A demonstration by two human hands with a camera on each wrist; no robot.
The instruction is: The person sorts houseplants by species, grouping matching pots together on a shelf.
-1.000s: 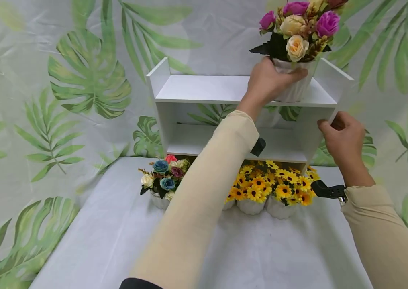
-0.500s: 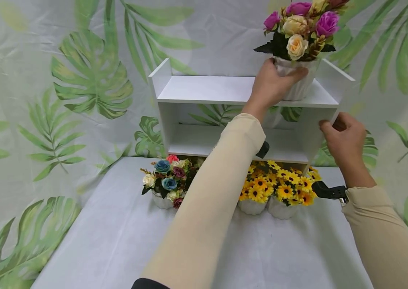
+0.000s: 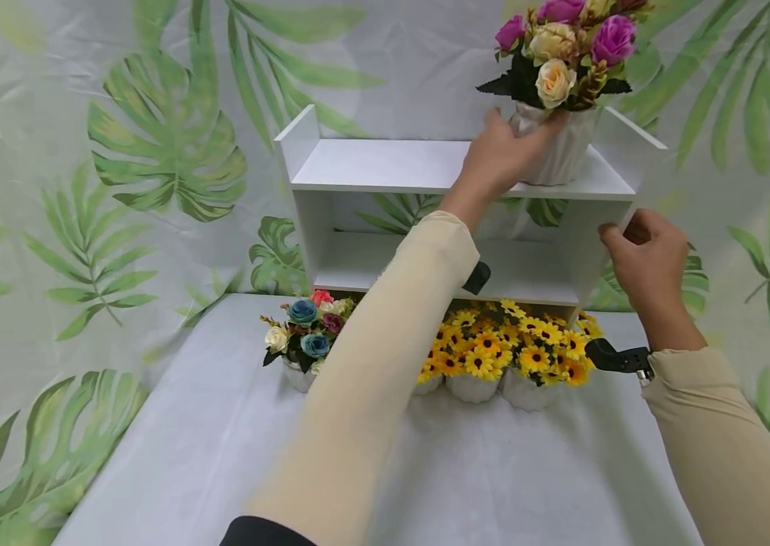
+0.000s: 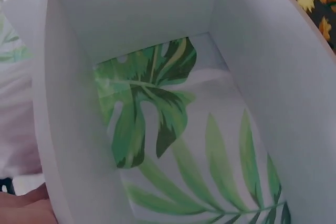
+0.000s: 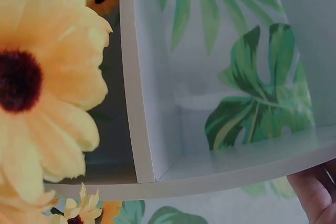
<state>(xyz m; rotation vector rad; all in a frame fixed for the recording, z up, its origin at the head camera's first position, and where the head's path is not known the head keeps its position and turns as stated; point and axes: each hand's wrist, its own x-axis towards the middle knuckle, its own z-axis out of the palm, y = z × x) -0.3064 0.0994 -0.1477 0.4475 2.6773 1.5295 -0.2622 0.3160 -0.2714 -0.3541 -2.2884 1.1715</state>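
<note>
White pot (image 3: 558,152) holds roses (image 3: 560,47), top shelf (image 3: 385,167).

white shelf (image 3: 385,168), rose pot (image 3: 558,144) on top

Long beige sleeves (image 3: 385,356), black wrist straps (image 3: 620,359), bare hands

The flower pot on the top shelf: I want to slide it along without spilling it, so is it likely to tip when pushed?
Probably tippy: the flower pot narrows toward its base, and the flowers spread wider above it. It looks light, since the left hand alone handles it. Its ribbed side should grip well.
</note>
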